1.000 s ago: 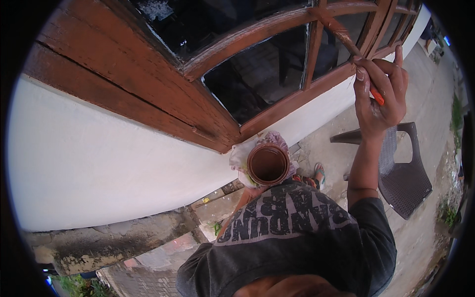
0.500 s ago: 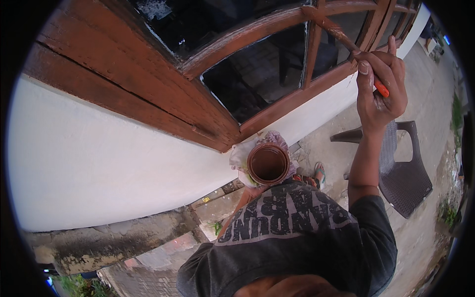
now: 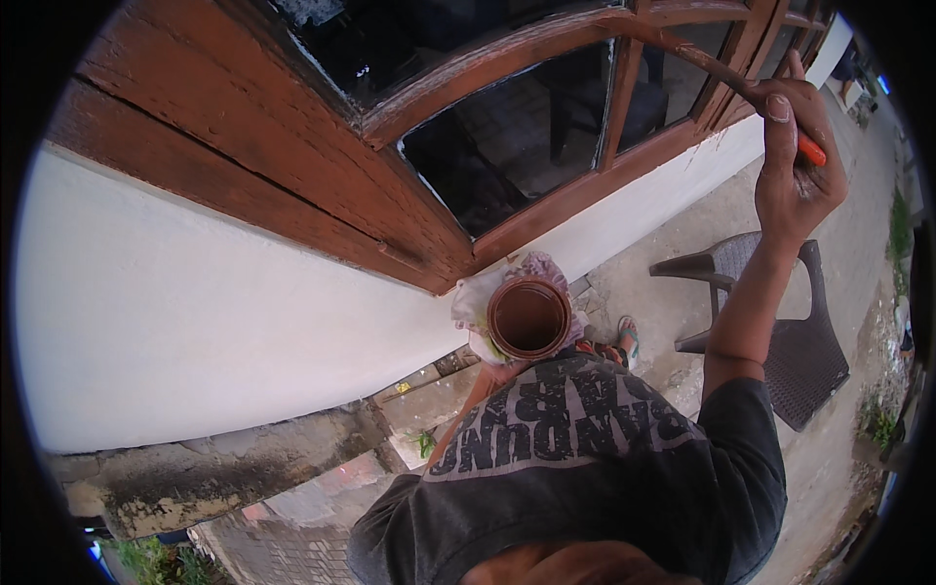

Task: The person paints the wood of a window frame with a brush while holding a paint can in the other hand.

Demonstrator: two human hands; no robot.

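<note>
My right hand (image 3: pixel 801 161) is closed around a paintbrush (image 3: pixel 697 60), its handle ending in orange and the rest coated brown. The far end of the brush meets the brown wooden window frame (image 3: pixel 468 83), at the joint between a curved bar and an upright one. Close to my chest, my left hand (image 3: pixel 502 372) supports an open can of brown paint (image 3: pixel 529 318) from below. Its fingers are mostly hidden under the can and a crumpled, stained cloth (image 3: pixel 475 304) wrapped round it.
Dark glass panes (image 3: pixel 512 136) fill the frame. Below runs a white wall (image 3: pixel 195 322) with a stone ledge (image 3: pixel 234 473) at its foot. A brown plastic chair (image 3: pixel 804 366) stands on the concrete at right. My sandalled foot (image 3: pixel 629 341) shows beyond the can.
My right hand has moved right and slightly away, and the brush has shifted right along the curved bar with it. The paint can stays almost where it was.
</note>
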